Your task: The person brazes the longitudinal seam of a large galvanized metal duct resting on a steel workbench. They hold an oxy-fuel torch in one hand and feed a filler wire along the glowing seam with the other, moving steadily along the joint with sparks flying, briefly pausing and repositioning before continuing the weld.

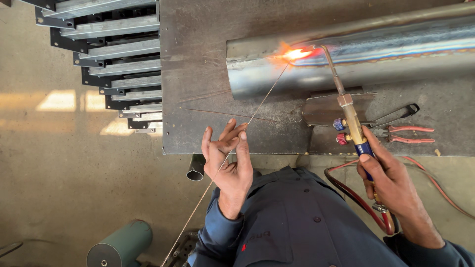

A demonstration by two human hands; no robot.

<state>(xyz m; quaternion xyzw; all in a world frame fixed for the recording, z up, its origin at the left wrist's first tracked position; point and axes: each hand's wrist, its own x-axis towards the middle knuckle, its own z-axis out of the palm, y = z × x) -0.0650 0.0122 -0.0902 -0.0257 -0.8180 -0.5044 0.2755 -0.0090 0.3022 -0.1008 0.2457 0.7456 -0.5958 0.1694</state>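
Bare concrete floor (pixel 64 163) with sunlit patches (pixel 59 100), dark steel worktop (pixel 208 74), stacked grey metal channels (pixel 116 54) beside it, green cylinder (pixel 121 244) at lower left

We count one steel pipe (pixel 356 54) lying across the bench (pixel 208 74), one torch (pixel 349 116) with two valve knobs, one filler rod (pixel 247 123), and one pair of red-handled pliers (pixel 408 134) near the bench's right edge. One green cylinder (pixel 121 244) stands on the floor.
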